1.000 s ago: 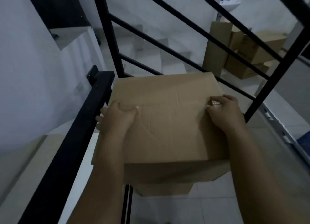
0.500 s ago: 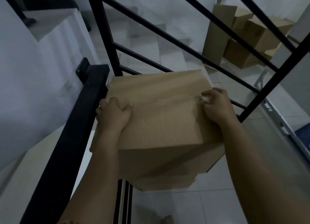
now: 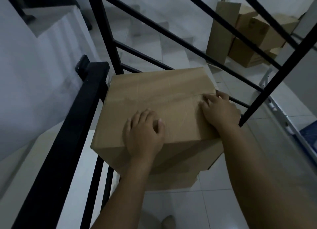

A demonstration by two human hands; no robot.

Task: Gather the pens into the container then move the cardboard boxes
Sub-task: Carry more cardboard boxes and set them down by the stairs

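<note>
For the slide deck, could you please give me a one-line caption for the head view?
Both hands, left and right, rest on a cardboard box beside a black stair railing.

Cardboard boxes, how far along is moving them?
Some cardboard boxes are already piled downstairs, beyond the black railing. In hand: left hand and right hand rest on top of a closed box on the landing. It is not yet moved. No pens show.

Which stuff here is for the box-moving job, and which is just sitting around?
For the job:
- big cardboard box, with the left hand and right hand resting on top
- second box underneath
- stacked boxes downstairs

Just there:
- black railing
- stairs
- tiled floor
</note>
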